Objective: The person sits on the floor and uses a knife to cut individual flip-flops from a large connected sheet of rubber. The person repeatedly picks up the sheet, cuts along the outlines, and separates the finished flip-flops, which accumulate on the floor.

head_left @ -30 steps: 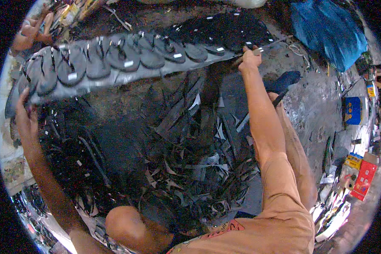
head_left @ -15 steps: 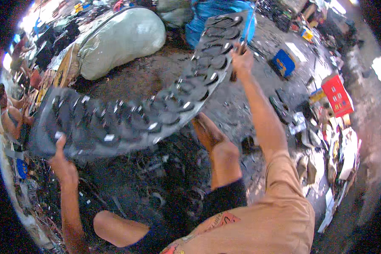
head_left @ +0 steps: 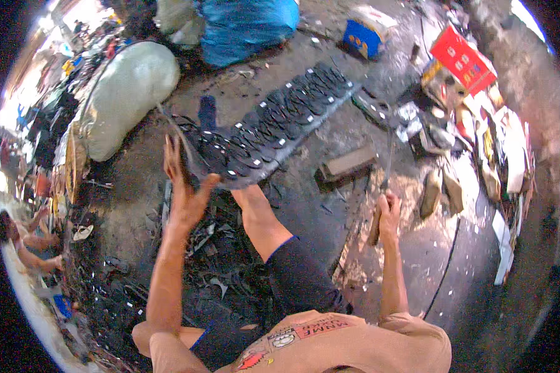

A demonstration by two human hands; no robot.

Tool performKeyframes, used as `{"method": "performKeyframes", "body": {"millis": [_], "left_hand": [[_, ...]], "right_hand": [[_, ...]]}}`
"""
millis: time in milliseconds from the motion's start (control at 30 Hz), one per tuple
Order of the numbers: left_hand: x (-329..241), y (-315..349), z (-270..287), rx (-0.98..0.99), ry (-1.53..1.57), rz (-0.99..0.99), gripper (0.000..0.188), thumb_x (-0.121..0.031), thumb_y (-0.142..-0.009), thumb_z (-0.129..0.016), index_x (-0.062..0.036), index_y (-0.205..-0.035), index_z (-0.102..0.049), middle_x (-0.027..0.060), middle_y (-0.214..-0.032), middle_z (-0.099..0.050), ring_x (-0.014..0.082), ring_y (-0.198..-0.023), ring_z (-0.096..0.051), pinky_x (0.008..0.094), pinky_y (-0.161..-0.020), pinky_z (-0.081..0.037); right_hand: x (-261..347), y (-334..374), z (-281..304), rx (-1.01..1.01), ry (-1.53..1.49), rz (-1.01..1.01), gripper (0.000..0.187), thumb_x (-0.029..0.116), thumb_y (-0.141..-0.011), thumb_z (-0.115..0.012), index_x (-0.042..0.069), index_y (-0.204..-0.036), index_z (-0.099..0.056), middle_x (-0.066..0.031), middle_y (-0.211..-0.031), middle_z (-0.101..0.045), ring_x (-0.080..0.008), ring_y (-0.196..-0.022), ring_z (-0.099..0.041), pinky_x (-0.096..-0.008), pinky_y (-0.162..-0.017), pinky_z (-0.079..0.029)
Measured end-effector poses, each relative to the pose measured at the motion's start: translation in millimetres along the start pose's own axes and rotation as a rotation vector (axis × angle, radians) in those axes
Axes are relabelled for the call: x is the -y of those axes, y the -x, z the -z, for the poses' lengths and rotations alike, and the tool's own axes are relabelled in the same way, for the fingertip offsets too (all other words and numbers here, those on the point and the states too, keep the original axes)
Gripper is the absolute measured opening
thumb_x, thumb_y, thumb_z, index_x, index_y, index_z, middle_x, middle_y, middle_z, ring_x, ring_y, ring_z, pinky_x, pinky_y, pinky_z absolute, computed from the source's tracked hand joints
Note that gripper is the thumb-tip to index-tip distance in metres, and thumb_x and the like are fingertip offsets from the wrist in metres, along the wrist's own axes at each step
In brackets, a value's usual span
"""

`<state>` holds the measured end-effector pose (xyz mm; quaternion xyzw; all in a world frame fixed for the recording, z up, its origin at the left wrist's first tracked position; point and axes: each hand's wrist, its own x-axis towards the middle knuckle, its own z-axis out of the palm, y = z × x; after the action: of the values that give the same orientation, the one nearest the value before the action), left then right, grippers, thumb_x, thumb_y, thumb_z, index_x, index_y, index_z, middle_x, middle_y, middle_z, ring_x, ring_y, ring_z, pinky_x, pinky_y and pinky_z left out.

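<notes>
A long dark rubber sheet [head_left: 292,112] with rows of sole-shaped cut lines and small white labels stretches away from me across the floor. My left hand [head_left: 186,196] is at its near end, fingers outstretched and thumb apart, touching the sheet's edge. Whether that end is raised off the floor is hard to tell. Off to the right, my right hand [head_left: 389,214] is closed around the brown handle [head_left: 374,229] of a thin-bladed tool. The slim blade [head_left: 389,158] points away from me.
A grey block [head_left: 350,163] lies between the sheet and my right hand. Pale shoe lasts [head_left: 442,189] and a red box [head_left: 463,61] stand at the right. A white sack [head_left: 134,93] and blue bag [head_left: 249,28] lie beyond. Dark scraps [head_left: 218,261] cover the floor near my legs.
The sheet, held up in both hands before, now lies mostly along the floor. My right hand has left its far end and come back toward me with the tool. My left fingers have spread.
</notes>
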<state>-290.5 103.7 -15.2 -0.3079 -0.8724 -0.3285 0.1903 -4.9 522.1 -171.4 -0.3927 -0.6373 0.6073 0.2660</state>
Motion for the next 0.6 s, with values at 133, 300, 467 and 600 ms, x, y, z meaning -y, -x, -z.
{"method": "performKeyframes", "body": {"millis": [133,300,467,600], "left_hand": [[23.8,-70.5,17.6,-0.025,0.113,-0.147,0.073,-0.058,-0.104,-0.048,-0.0069,-0.156,-0.043,0.0142,-0.165,-0.038,0.0344,-0.159,-0.020,0.0489,-0.129,-0.013],[50.0,-148.0,-50.5,0.137,-0.154,-0.360,0.037,-0.030,-0.109,-0.047,-0.0058,-0.125,-0.071,0.0118,-0.136,-0.068,0.0347,-0.141,-0.050,0.0497,-0.122,-0.029],[84.0,-161.8,-106.8,0.423,-0.269,-0.251,0.035,-0.029,-0.104,-0.053,-0.0035,-0.097,-0.076,0.0180,-0.105,-0.073,0.0359,-0.105,-0.065,0.0479,-0.105,-0.043],[118.6,-135.7,-109.7,0.615,-0.466,-0.066,0.037,-0.030,-0.103,-0.054,-0.0031,-0.091,-0.076,0.0215,-0.094,-0.072,0.0378,-0.096,-0.066,0.0471,-0.099,-0.046]], "right_hand": [[6.2,-14.4,-34.6,0.216,-0.272,-0.178,0.035,0.030,-0.104,-0.066,0.007,-0.130,-0.061,-0.0076,-0.108,-0.068,-0.0143,-0.087,-0.067,-0.0306,-0.065,-0.055],[-33.7,-68.7,-88.3,0.179,0.081,-0.131,0.036,0.030,-0.100,-0.072,0.006,-0.126,-0.068,-0.0071,-0.098,-0.074,-0.0148,-0.073,-0.069,-0.0293,-0.061,-0.055],[-40.2,-42.4,-63.9,0.111,0.249,-0.220,0.031,0.029,-0.095,-0.076,0.000,-0.103,-0.077,-0.0110,-0.090,-0.077,-0.0161,-0.080,-0.071,-0.0307,-0.072,-0.056],[-49.3,-8.4,27.0,-0.139,0.273,-0.276,0.031,0.028,-0.096,-0.075,-0.002,-0.101,-0.077,-0.0116,-0.088,-0.076,-0.0152,-0.079,-0.070,-0.0305,-0.071,-0.056]]}}
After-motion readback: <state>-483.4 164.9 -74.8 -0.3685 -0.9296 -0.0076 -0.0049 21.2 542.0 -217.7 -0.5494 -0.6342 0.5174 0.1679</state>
